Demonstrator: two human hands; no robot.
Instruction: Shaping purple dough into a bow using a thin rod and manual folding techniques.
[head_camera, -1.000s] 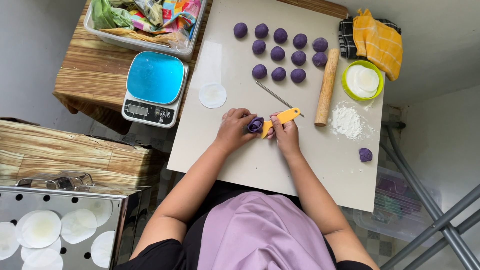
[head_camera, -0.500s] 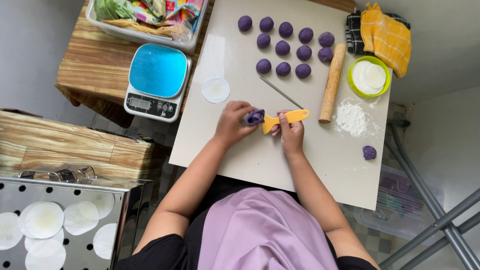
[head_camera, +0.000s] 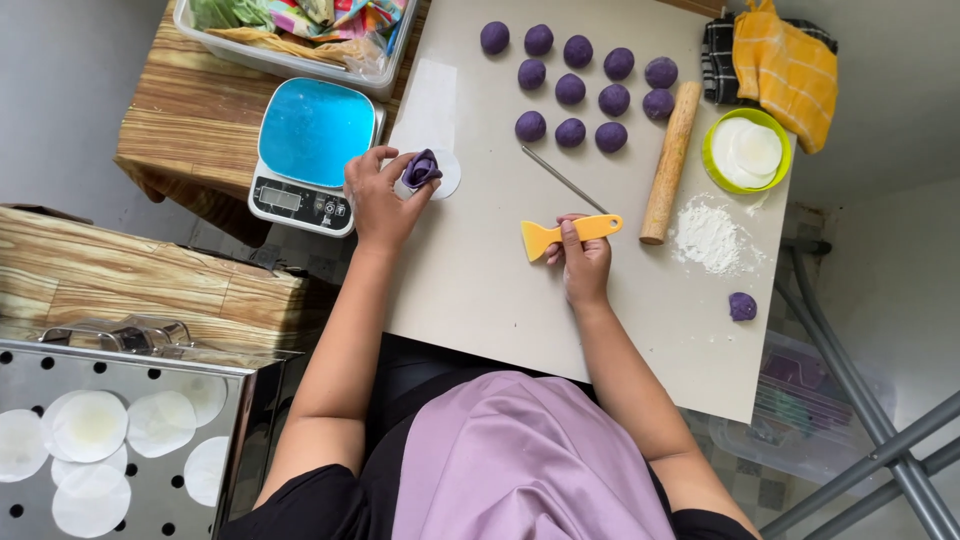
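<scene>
My left hand (head_camera: 378, 198) holds a shaped piece of purple dough (head_camera: 421, 168) over a round white paper liner (head_camera: 442, 176), near the left edge of the grey board (head_camera: 500, 290). My right hand (head_camera: 583, 262) grips a yellow plastic scraper (head_camera: 568, 233) at mid-board, blade pointing left. Several purple dough balls (head_camera: 578, 83) sit in rows at the far end of the board. A thin metal stick (head_camera: 563, 179) lies between the balls and the scraper.
A blue-topped kitchen scale (head_camera: 308, 155) stands left of the board. A wooden rolling pin (head_camera: 671, 160), a flour pile (head_camera: 709, 236), a green bowl of white discs (head_camera: 746, 150) and one lone dough ball (head_camera: 742, 306) lie right. A perforated steel tray (head_camera: 110, 440) with paper rounds is lower left.
My left hand has lifted the purple dough piece away from the scraper and carried it left and forward to the paper liner. My right hand stayed with the scraper.
</scene>
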